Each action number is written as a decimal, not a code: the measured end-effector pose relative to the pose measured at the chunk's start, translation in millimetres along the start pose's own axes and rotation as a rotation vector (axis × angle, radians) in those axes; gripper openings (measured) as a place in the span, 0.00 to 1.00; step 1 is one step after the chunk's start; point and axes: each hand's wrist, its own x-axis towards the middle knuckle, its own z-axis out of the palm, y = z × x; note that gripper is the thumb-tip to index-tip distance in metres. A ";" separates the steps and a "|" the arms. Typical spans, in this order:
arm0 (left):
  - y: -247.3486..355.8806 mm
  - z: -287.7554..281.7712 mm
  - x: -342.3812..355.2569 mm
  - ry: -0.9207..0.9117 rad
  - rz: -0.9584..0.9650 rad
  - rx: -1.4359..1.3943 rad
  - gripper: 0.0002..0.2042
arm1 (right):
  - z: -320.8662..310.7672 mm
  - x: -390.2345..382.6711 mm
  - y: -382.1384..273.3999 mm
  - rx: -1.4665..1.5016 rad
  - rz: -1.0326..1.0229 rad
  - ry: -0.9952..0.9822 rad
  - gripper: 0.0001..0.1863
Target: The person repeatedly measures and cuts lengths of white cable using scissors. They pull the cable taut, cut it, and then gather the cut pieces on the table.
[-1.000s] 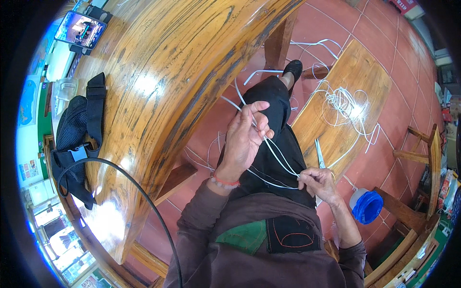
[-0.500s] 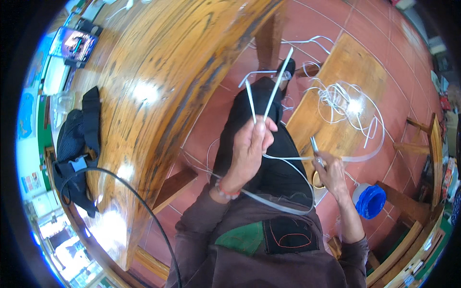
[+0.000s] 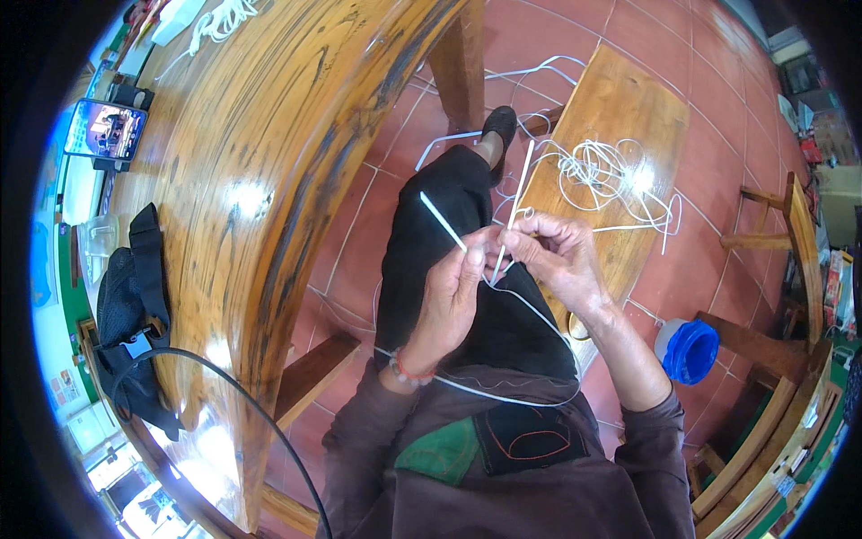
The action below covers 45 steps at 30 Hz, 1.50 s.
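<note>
Over my lap, my left hand (image 3: 452, 292) pinches narrow white flat strips between thumb and fingers. One short strip end (image 3: 440, 216) slants up to the left from its grip. A longer upright strip (image 3: 523, 178) rises between both hands. My right hand (image 3: 567, 260) has thumb and forefinger closed on this upright strip, its fingertips close to those of the left. A small pale curl (image 3: 526, 213) shows beside the right forefinger. From below the hands a long white strand (image 3: 539, 314) loops across my lap and behind the left wrist. Parts of the strips are hidden by the fingers.
A tangled white strip coil (image 3: 588, 171) lies on the wooden bench (image 3: 633, 94). The large wooden table (image 3: 296, 99) fills the left, with a propped phone (image 3: 105, 130), a black bag (image 3: 135, 296) and a dark cable (image 3: 260, 418). A blue-topped tub (image 3: 690, 352) stands right.
My right hand has come up and left from beside the bench to the upright strip. The metal tool it held no longer shows. The left strip end leans further left.
</note>
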 end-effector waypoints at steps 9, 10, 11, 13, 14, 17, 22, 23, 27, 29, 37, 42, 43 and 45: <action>4.4 -2.4 -3.9 -0.033 -0.149 -0.068 0.16 | 12.5 -5.3 -2.5 -0.150 0.083 0.044 0.03; 3.2 -1.2 -3.7 -0.014 -0.125 -0.056 0.16 | 9.1 -4.7 3.0 -0.164 0.078 0.058 0.02; 3.6 -1.3 -3.4 0.000 -0.129 -0.063 0.15 | 7.2 -3.6 5.6 -0.178 0.072 0.072 0.02; 5.5 -1.5 -2.7 0.026 -0.138 -0.077 0.15 | 5.3 -2.6 4.6 -0.077 0.071 0.106 0.03; 5.6 -1.6 -2.6 0.028 -0.151 -0.072 0.14 | 2.9 -2.5 4.3 -0.045 0.058 0.117 0.04; 5.9 -1.0 -2.7 0.021 -0.176 -0.069 0.13 | 1.6 -1.9 -0.6 -0.011 0.011 0.152 0.06; 6.8 -1.1 -1.9 -0.022 -0.196 -0.122 0.14 | 4.5 -2.1 -7.0 -0.061 0.033 0.144 0.02; 6.4 -0.8 -1.7 -0.003 -0.196 -0.111 0.13 | 3.2 -1.4 -5.7 -0.137 -0.041 0.106 0.02; 3.7 0.0 -1.3 0.066 -0.198 -0.102 0.12 | 0.2 0.1 1.1 -0.344 -0.240 0.024 0.03; 0.6 0.0 -0.1 0.097 -0.204 -0.141 0.11 | 0.9 -1.3 1.5 -0.404 -0.273 0.026 0.04; -15.8 -4.7 -0.3 0.132 -0.247 -0.166 0.09 | 6.6 -4.8 11.5 -0.545 -0.294 -0.054 0.03; -19.6 -7.6 6.1 0.168 -0.276 -0.203 0.08 | -18.9 -25.4 11.4 -0.360 -0.094 0.046 0.03; -20.9 -10.0 7.1 0.181 -0.267 -0.245 0.08 | -30.4 -38.3 15.3 -0.372 0.086 0.150 0.04; -21.0 -9.8 6.6 0.180 -0.263 -0.258 0.08 | -63.8 -68.4 40.1 -0.675 0.125 0.236 0.04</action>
